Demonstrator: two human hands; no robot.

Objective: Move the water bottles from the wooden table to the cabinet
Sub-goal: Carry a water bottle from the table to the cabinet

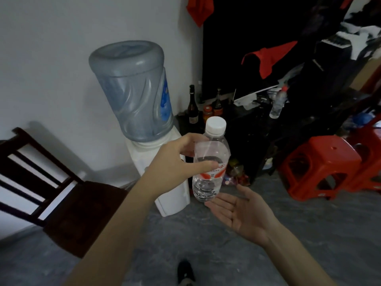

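Note:
A clear water bottle (pixel 210 162) with a white cap and a red-and-white label is held upright in mid-air at the centre of the head view. My left hand (pixel 175 162) grips its upper body, thumb across the front and fingers behind. Just under and right of the bottle's base, my right hand (pixel 241 211) lies palm up with straight fingers; its fingertips are at the base. A second clear bottle (pixel 278 103) with a red cap stands on the dark cabinet (pixel 255 129) at the right.
A white water dispenser (pixel 173 195) with a large grey jug (pixel 134 89) stands behind the held bottle. Dark glass bottles (pixel 192 107) and jars sit on the cabinet's left end. Red plastic stools (pixel 317 166) are on the right, a dark wooden chair (pixel 68 199) on the left.

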